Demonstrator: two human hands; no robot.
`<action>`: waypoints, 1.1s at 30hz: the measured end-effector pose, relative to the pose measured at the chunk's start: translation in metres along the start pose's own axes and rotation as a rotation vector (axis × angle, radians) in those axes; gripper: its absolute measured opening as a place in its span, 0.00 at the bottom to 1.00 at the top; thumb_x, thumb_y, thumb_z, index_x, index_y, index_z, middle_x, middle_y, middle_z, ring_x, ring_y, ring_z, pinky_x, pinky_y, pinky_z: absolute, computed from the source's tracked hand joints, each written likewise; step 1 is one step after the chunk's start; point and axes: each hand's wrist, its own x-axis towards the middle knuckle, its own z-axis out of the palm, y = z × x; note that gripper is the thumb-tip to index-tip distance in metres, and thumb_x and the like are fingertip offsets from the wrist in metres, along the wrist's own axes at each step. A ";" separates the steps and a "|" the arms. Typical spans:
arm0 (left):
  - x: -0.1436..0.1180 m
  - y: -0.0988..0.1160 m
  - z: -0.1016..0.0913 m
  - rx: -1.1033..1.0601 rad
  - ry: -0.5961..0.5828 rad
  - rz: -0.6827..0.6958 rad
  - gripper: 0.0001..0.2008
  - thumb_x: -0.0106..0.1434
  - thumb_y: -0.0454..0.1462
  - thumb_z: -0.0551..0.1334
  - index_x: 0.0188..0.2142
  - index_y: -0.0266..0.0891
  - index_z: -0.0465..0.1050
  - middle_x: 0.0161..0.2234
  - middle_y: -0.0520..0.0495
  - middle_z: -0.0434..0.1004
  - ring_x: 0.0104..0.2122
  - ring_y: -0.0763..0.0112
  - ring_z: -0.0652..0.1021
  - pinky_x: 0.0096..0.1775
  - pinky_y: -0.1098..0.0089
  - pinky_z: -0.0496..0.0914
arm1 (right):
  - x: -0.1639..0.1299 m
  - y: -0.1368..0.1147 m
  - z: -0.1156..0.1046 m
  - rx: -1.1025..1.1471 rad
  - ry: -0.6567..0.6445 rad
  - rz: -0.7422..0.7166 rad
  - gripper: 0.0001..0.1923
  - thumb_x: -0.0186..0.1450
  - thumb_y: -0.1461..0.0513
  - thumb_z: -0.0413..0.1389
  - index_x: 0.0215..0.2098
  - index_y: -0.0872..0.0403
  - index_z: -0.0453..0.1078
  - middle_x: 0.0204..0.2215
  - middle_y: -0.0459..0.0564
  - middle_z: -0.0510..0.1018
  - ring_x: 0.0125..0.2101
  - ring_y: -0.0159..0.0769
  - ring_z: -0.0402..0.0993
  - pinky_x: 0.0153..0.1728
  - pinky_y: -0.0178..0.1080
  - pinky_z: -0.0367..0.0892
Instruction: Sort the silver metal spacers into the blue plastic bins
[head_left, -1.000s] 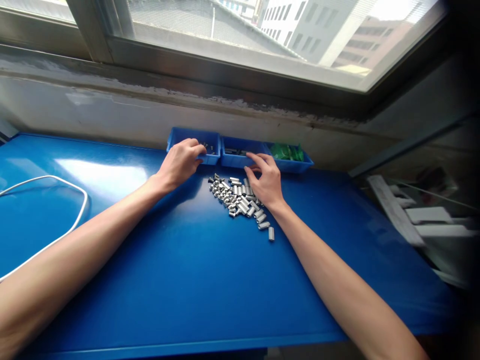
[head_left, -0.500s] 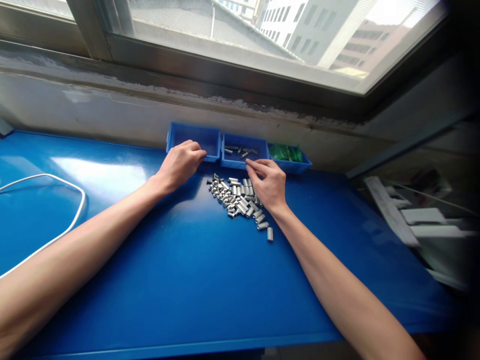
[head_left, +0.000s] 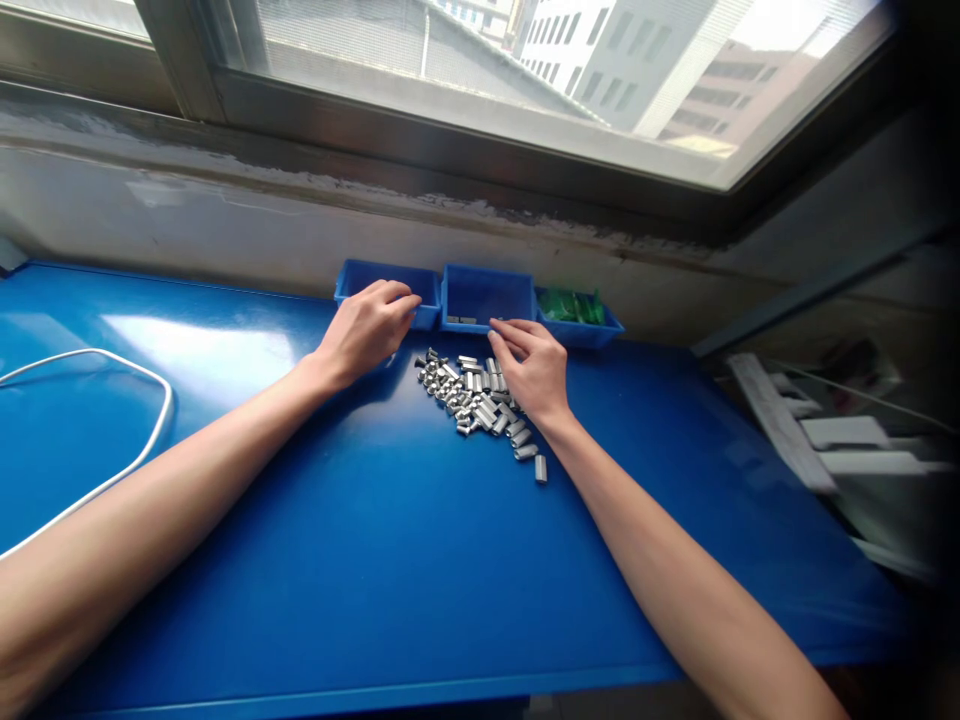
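Observation:
My left hand (head_left: pixel 371 328) is curled over the front rim of the left blue bin (head_left: pixel 386 272), its thumb mostly out of sight. With thumb and fingers closed together, my right hand (head_left: pixel 531 365) grips the front rim of the middle blue bin (head_left: pixel 489 290). A few small metal pieces (head_left: pixel 461 319) lie against that bin's front wall. Just in front of the bins is a pile of silvery hex standoffs (head_left: pixel 487 408), with small screws (head_left: pixel 433 356) at its left side. My right hand covers part of the pile.
A third blue bin (head_left: pixel 611 328), holding green packets (head_left: pixel 571 305), stands at the right of the row. The bins are near the wall under a window on a blue table (head_left: pixel 360 580). A white cable (head_left: pixel 161 410) curves across the left side.
The left bin's back rim has dropped, and my left hand has shifted slightly right. Metal pieces in the middle bin have slid to its front wall. My right hand has moved slightly left.

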 end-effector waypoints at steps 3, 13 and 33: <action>-0.002 0.002 -0.002 -0.087 -0.037 0.078 0.15 0.72 0.35 0.58 0.48 0.36 0.84 0.46 0.39 0.84 0.40 0.62 0.82 0.40 0.65 0.75 | 0.003 0.003 0.001 -0.004 -0.031 -0.001 0.22 0.71 0.49 0.60 0.56 0.52 0.83 0.54 0.59 0.82 0.44 0.45 0.85 0.51 0.48 0.84; -0.010 0.008 -0.003 -0.385 -0.265 0.069 0.20 0.71 0.37 0.57 0.55 0.34 0.82 0.47 0.39 0.84 0.34 0.68 0.81 0.37 0.68 0.71 | 0.003 0.001 -0.004 -0.127 -0.073 -0.100 0.21 0.71 0.58 0.59 0.60 0.54 0.79 0.65 0.62 0.74 0.41 0.45 0.84 0.51 0.51 0.82; -0.009 0.011 -0.004 -0.361 -0.291 0.085 0.18 0.71 0.39 0.59 0.52 0.35 0.83 0.46 0.40 0.84 0.39 0.62 0.82 0.41 0.66 0.72 | 0.000 -0.020 0.002 -0.099 -0.303 -0.073 0.04 0.67 0.58 0.65 0.38 0.50 0.79 0.36 0.49 0.86 0.41 0.45 0.78 0.46 0.47 0.72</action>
